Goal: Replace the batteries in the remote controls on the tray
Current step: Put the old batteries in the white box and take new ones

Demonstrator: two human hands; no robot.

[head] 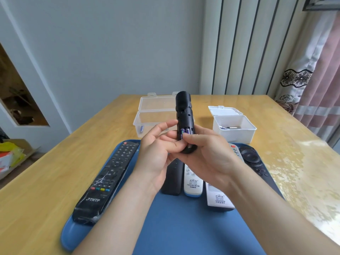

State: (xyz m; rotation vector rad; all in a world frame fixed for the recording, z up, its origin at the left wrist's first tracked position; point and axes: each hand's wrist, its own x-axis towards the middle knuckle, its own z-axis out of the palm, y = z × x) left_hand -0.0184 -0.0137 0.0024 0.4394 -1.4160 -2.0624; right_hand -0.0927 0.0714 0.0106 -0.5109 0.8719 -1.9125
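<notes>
Above the blue tray (171, 227) I hold a black remote (184, 111) with its back up and its battery bay uncovered. Two purple batteries (184, 132) lie side by side in the bay. My left hand (158, 155) grips the remote's near end from the left, fingers curled under it. My right hand (207, 155) holds it from the right, with the thumb pressing on the batteries. On the tray lie a long black remote (108, 177), a small black remote (173, 181), a white remote with a blue end (193, 183), another white remote (219, 197) and a dark remote (255, 162).
Behind the tray, a clear open box (145, 124) holds one purple battery (141, 129). To its right is a white open box (237, 133) with several batteries inside. The wooden table (46, 181) runs to a wall, with a curtain at the right.
</notes>
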